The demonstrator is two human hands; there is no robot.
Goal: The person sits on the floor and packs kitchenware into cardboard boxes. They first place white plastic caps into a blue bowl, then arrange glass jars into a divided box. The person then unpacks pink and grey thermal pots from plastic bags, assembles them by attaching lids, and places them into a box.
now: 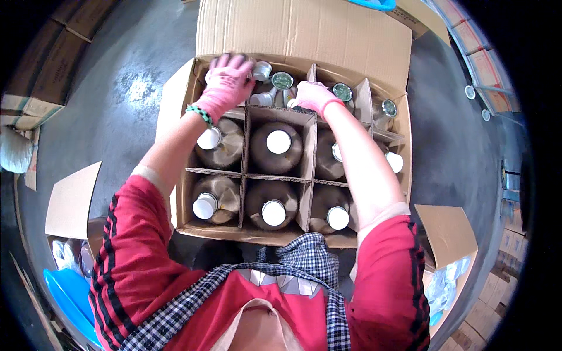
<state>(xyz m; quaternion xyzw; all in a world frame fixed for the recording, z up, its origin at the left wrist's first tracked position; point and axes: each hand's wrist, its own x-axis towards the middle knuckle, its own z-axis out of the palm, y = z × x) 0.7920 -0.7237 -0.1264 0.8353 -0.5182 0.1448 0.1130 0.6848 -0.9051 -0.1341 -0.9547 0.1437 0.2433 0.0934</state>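
Observation:
An open cardboard box [234, 234] stands in front of me, split by cardboard dividers [275, 177] into compartments. Big rounded clear bottles with white caps, such as this bottle [275, 155], fill the near rows. Over the far left compartment lies my left hand [228, 86], in a pink glove with its fingers spread. Beside its fingers is a pale cap [261, 71]. My right hand [316, 97], also gloved in pink, is closed in the far row near small white caps [261, 99]; whatever it grips is hidden. Round greenish glass tops [282, 81] show around it.
The box's tall flap [304, 29] is folded back at the far side. Open cartons stand at the lower left [73, 196] and lower right [448, 234], with a blue basin [70, 298] at the left. Stacked boxes [50, 64] line the left; more stacks [483, 64] are at right.

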